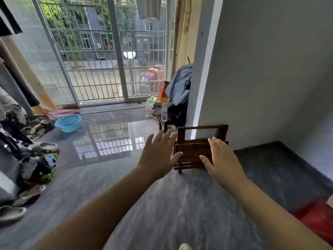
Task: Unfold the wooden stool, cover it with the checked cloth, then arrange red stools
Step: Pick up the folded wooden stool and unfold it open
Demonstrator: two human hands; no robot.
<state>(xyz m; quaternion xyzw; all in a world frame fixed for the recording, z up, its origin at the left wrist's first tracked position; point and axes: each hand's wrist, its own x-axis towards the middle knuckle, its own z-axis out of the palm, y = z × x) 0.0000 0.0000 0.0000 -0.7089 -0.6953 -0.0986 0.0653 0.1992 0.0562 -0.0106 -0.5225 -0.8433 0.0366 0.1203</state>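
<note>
The dark wooden stool is folded flat and leans upright against the corner of the grey wall, its feet on the floor. My left hand reaches toward its left edge with fingers spread, holding nothing. In front of the stool's right half, my right hand is also spread and holds nothing. Whether either hand touches the wood is unclear. Something red and blurred sits at the lower right edge; it may be a red stool. No checked cloth is in sight.
A blue basin lies on the glossy floor at left, beside a pile of clothes and slippers. A chair draped with blue clothing and plastic bottles stand just behind the stool. Barred glass doors close the far side.
</note>
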